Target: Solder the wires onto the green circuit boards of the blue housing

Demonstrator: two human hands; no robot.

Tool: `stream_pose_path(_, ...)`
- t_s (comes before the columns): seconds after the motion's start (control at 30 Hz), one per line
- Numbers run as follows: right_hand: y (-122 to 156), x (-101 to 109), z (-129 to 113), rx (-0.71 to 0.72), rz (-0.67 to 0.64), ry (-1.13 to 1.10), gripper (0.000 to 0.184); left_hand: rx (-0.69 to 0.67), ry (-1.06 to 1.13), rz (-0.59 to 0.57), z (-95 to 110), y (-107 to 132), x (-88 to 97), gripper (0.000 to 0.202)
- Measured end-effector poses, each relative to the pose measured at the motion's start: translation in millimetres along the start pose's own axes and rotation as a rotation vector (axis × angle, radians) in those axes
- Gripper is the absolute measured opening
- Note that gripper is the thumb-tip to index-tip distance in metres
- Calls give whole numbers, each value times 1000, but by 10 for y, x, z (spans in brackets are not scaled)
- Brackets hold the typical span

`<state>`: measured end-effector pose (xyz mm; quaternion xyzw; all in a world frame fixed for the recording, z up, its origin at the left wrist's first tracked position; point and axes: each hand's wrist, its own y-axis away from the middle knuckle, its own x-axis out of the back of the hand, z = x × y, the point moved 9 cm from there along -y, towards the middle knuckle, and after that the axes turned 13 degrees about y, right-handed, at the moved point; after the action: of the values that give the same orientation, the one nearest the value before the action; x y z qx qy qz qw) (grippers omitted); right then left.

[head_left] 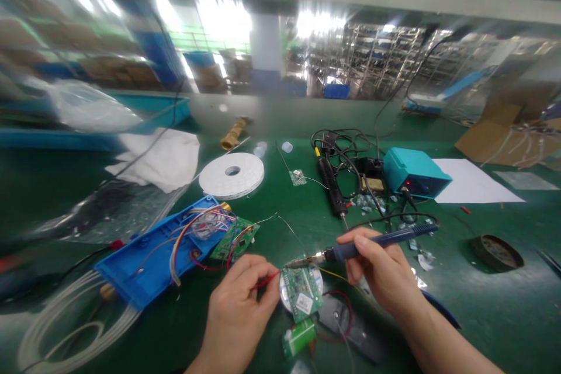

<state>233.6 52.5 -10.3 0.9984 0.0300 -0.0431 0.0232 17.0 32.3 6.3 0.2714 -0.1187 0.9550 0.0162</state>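
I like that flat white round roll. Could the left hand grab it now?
Probably not right away: the left hand is pinching a thin red wire beside the small green circuit board. The flat white round roll lies uncovered farther back on the green table.

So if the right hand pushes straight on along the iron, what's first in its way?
Probably the small green board, whose top edge the soldering iron tip seems to touch; beyond it, the red wire in the left hand. Depth is unclear.

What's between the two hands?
A green circuit board, between the left hand pinching a red wire and the right hand holding a soldering iron; head view.
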Motion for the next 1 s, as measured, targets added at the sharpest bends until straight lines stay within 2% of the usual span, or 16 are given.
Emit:
stream_pose_path(0.23,-10,-25,10,-16,-18,2,26,-7,-2,5,-7,13,9,12)
stream_pose_path(0.47,-14,-11,28,-25,-12,23,27,-87,-3,60,53,-7,40,8)
stream_pose_path(1.0,-6,-26,14,-20,-12,0,28,-114,-40,75,158,-59,53,7)
